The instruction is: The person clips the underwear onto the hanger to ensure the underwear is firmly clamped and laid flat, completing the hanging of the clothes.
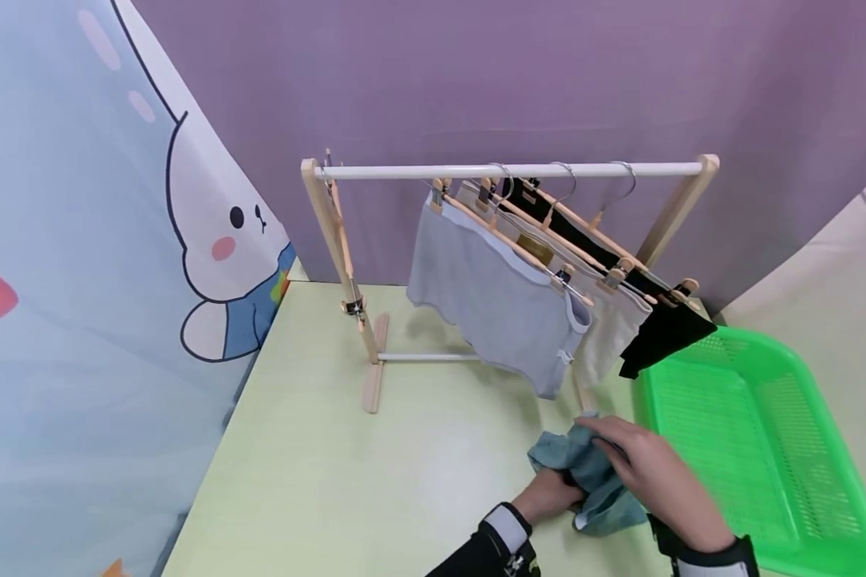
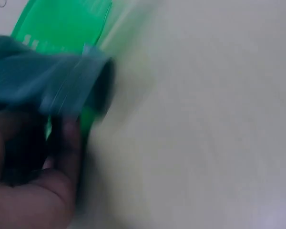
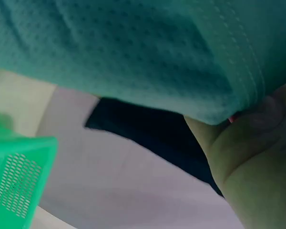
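Both hands hold a crumpled teal garment (image 1: 597, 469) low over the table, in front of the rack. My left hand (image 1: 551, 494) grips it from the near left, its fingertips hidden in the folds. In the left wrist view, that thumb and the fingers lie under a blurred open end of the teal cloth (image 2: 62, 78). My right hand (image 1: 653, 465) comes over the top from the right and pinches the garment's edge. Small dimples and a double-stitched hem show on the cloth (image 3: 133, 52) in the right wrist view, with the right thumb at that hem.
A small wooden rack with a white rod (image 1: 433, 171) stands on the pale table (image 1: 274, 481). From it hang light-blue shorts (image 1: 491, 288), a pale garment (image 1: 606, 328) and a black garment (image 1: 667, 332) on clip hangers. Another hanger (image 1: 342, 240) hangs at the left end. A green basket (image 1: 722, 433) stands at right.
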A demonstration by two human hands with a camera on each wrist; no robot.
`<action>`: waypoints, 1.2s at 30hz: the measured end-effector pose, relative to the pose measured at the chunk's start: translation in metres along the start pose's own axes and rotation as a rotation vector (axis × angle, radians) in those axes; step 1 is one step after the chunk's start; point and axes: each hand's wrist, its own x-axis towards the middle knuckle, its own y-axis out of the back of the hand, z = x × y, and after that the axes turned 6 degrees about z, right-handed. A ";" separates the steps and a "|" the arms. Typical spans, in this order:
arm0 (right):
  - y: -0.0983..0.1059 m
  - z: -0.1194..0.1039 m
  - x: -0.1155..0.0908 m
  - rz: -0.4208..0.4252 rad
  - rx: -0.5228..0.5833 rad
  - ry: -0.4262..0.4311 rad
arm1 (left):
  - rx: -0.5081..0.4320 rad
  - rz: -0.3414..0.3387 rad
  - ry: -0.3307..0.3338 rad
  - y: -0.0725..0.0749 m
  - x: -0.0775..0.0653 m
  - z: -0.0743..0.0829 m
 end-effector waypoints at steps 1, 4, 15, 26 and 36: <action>-0.004 0.000 0.001 -0.028 0.004 -0.012 | -0.023 -0.043 0.028 0.007 0.000 0.000; -0.013 -0.005 0.003 -0.082 0.009 -0.026 | 0.186 -0.090 0.022 0.033 -0.006 0.009; -0.031 -0.024 0.007 -0.050 0.073 0.070 | 0.878 0.036 -0.419 0.100 -0.032 0.081; -0.032 -0.019 0.015 -0.074 0.046 -0.071 | 0.638 0.101 -0.342 0.165 -0.054 0.071; -0.013 0.004 0.003 -0.121 0.124 -0.110 | 0.687 0.164 -0.232 0.243 -0.121 0.075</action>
